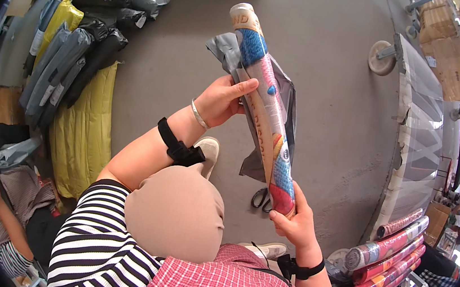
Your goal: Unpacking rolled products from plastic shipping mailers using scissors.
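In front of me a colourful rolled mat [264, 71] in clear wrap slants from the upper middle down to the right. My left hand [224, 100] is closed round its upper part, thumb across the front. The same hand pinches a grey plastic bag [225, 50], which hangs loosely behind and beside the roll. My right hand [299, 219] grips the roll's lower end. Below the bag, black scissor handles [260, 199] show on the floor; the roll and bag hide whatever lies further up.
Grey and black wrapped rolls [60, 67] and long yellow packages [81, 132] lie at the left. A co-worker [11, 198] sits at the lower left. At the right stand a wheeled cart [404, 129] on its side and a stack of rolled mats [387, 260].
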The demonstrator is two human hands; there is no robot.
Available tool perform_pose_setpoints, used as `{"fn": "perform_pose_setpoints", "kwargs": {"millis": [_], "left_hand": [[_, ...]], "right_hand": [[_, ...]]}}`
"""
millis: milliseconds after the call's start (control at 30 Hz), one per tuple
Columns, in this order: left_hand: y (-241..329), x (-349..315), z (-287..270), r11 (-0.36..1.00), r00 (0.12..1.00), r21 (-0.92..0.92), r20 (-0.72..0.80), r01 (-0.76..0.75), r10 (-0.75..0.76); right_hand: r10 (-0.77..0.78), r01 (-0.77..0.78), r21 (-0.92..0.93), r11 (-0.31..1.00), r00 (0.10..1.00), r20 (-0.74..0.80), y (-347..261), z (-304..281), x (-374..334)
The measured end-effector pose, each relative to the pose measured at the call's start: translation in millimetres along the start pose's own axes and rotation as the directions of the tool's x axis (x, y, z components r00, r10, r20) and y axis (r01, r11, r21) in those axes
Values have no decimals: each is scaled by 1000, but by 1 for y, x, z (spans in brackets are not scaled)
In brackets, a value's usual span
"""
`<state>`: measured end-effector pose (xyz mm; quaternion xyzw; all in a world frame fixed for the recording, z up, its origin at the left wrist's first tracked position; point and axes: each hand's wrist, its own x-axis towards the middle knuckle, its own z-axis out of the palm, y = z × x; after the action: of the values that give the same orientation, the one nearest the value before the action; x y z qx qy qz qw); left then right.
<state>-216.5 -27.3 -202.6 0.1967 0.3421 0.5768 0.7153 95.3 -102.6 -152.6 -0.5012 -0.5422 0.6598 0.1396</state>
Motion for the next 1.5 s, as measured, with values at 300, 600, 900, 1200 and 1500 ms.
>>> {"fn": "perform_pose_setpoints", "kwargs": {"millis": [300,600,900,1200,1500], "left_hand": [[-8,-5,3,984,998,177,-57,-11,21],[-25,7,-12,1000,992,16,127,22,-24],[-36,10,-23,999,996,33,93,-8,5],[-35,2,-6,989,985,145,167,23,-47],[-47,3,29,958,965,222,145,182,-217]], "right_hand": [[232,-229,-94,969,972,27,0,13,4],[-36,24,-134,991,996,-86,12,10,-2],[-19,19,-37,999,1000,-15,-3,9,-6],[-208,154,-266,951,960,-186,16,11,23],[-184,182,186,966,983,-6,-1,22,37]]}}
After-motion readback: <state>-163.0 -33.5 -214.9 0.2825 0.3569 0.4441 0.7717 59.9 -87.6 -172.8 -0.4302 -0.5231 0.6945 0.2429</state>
